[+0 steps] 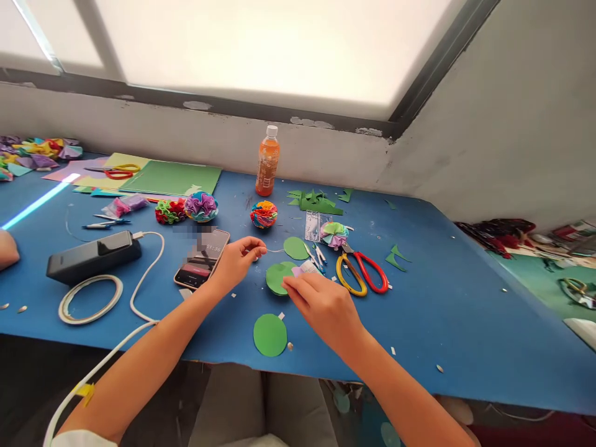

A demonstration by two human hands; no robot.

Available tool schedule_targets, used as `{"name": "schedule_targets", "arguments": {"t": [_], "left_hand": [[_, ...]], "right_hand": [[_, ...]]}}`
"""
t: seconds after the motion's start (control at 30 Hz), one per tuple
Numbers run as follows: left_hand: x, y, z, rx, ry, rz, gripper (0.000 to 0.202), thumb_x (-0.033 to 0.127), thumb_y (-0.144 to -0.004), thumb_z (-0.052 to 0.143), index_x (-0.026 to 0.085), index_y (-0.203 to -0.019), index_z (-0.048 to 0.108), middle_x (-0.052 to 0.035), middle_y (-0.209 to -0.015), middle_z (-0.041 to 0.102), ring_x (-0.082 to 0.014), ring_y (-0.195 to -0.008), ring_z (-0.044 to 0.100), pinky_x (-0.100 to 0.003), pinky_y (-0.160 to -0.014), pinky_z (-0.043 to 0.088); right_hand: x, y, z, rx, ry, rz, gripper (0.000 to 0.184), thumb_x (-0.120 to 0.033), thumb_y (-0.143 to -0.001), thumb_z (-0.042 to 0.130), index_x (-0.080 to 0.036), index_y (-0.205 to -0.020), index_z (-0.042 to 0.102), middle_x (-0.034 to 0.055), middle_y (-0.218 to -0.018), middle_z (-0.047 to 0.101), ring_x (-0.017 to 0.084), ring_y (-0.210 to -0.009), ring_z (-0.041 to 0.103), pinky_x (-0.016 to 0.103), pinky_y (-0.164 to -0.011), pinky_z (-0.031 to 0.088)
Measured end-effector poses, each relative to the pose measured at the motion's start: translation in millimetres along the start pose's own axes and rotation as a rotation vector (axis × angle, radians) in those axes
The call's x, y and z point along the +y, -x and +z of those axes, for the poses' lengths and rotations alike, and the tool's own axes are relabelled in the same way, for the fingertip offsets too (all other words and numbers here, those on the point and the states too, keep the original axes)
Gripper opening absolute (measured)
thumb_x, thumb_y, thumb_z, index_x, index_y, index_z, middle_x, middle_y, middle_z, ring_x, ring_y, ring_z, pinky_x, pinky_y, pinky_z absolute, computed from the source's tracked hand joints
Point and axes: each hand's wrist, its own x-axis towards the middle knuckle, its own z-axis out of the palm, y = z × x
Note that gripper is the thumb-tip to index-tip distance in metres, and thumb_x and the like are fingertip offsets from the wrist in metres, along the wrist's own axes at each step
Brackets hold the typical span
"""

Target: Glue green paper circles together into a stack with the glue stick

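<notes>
My left hand (237, 259) hovers over the blue table (442, 310) with thumb and fingers pinched on a thin thread or wire (274, 251) that runs right toward a green paper disc (295, 248). My right hand (321, 305) is curled, its fingertips pressing on a second green disc (278, 277) and a small pale paper piece (308, 267). A third green disc (270, 334) lies near the table's front edge. Red and yellow scissors (362, 273) rest just right of my right hand.
A phone (202, 259), a black power bank (93, 256) with a white cable and a tape roll (90, 298) lie left. Paper flower balls (201, 206) (263, 214), an orange drink bottle (267, 161), green scraps (314, 202) and coloured sheets (172, 178) sit further back. Another person's hand (7, 249) shows at far left.
</notes>
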Motion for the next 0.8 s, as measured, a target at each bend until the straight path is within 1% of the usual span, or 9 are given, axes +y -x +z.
{"name": "schedule_targets", "arguments": {"t": [0.1,0.17,0.27,0.33,0.47,0.57,0.63,0.7,0.8], "left_hand": [[8.1,3.1,-0.9,0.017,-0.006,0.01,0.019,0.035,-0.074,0.06,0.016,-0.076,0.062,0.0009,-0.066,0.06,-0.0107,-0.059,0.052,-0.023,-0.057,0.042],[11.8,4.7,-1.0,0.039,0.02,0.011,0.023,0.038,-0.075,0.059,0.016,-0.077,0.062,0.0002,-0.069,0.062,-0.0107,-0.058,0.052,-0.022,-0.057,0.043],[13.8,6.6,-0.3,0.047,0.064,0.004,0.027,0.041,-0.075,0.06,0.015,-0.079,0.063,-0.0014,-0.071,0.064,-0.0118,-0.061,0.055,-0.023,-0.058,0.045],[14.2,7.9,0.3,0.031,0.049,0.02,0.027,0.041,-0.075,0.06,0.015,-0.081,0.063,-0.0028,-0.075,0.065,-0.0134,-0.065,0.058,-0.024,-0.06,0.047],[14.8,9.9,0.1,-0.052,-0.109,0.147,0.026,0.038,-0.078,0.058,0.017,-0.091,0.065,-0.0049,-0.088,0.067,-0.0159,-0.074,0.06,-0.026,-0.067,0.05],[10.1,8.4,-2.5,-0.119,-0.35,0.196,0.023,0.034,-0.079,0.057,0.018,-0.095,0.062,-0.0057,-0.092,0.063,-0.017,-0.076,0.059,-0.029,-0.068,0.049],[2.4,6.1,-5.0,-0.096,-0.565,0.161,0.024,0.034,-0.078,0.059,0.016,-0.094,0.06,-0.0065,-0.09,0.061,-0.0194,-0.077,0.059,-0.032,-0.071,0.048],[-7.3,3.6,-7.0,-0.077,-0.749,0.091,0.033,0.036,-0.074,0.062,0.015,-0.099,0.056,-0.0089,-0.094,0.059,-0.0233,-0.081,0.059,-0.036,-0.073,0.048],[-19.4,0.0,-8.0,-0.098,-0.874,0.025,0.043,0.04,-0.071,0.064,0.013,-0.102,0.053,-0.0126,-0.1,0.058,-0.0286,-0.091,0.058,-0.04,-0.077,0.047]], "right_hand": [[-1.7,-24.6,14.7,-0.014,0.022,0.037,0.024,-0.021,-0.09,0.045,-0.016,-0.106,0.063,0.0054,-0.077,0.071,0.015,-0.066,0.065,0.024,-0.057,0.045],[-2.5,-35.0,25.5,-0.006,-0.075,0.105,0.028,-0.02,-0.09,0.045,-0.016,-0.112,0.061,0.0066,-0.084,0.072,0.016,-0.069,0.066,0.024,-0.06,0.048],[-2.9,-43.1,35.5,0.043,-0.382,0.339,0.028,-0.027,-0.087,0.049,-0.019,-0.109,0.065,0.0055,-0.093,0.072,0.016,-0.072,0.067,0.024,-0.065,0.052],[-2.2,-46.3,38.2,0.07,-0.594,0.492,0.026,-0.033,-0.083,0.055,-0.021,-0.101,0.068,0.004,-0.091,0.072,0.017,-0.073,0.068,0.025,-0.064,0.054],[6.4,-50.0,40.0,0.107,-0.829,0.657,0.022,-0.034,-0.077,0.059,-0.018,-0.088,0.07,0.0046,-0.086,0.072,0.019,-0.077,0.067,0.028,-0.068,0.055],[20.0,-46.9,38.6,0.043,-0.839,0.662,0.016,-0.029,-0.074,0.06,-0.016,-0.08,0.068,0.0045,-0.079,0.071,0.018,-0.073,0.067,0.028,-0.067,0.055],[30.1,-41.2,36.0,-0.004,-0.817,0.649,0.012,-0.024,-0.071,0.062,-0.016,-0.077,0.067,0.0032,-0.073,0.07,0.017,-0.069,0.066,0.028,-0.066,0.055],[39.6,-33.7,33.1,-0.076,-0.741,0.614,0.017,-0.02,-0.071,0.06,-0.016,-0.085,0.067,0.0021,-0.071,0.069,0.015,-0.066,0.065,0.028,-0.065,0.054],[51.6,-22.7,30.2,-0.191,-0.538,0.526,0.026,-0.015,-0.075,0.052,-0.018,-0.097,0.067,0.0034,-0.082,0.07,0.014,-0.069,0.065,0.026,-0.065,0.054]]}}
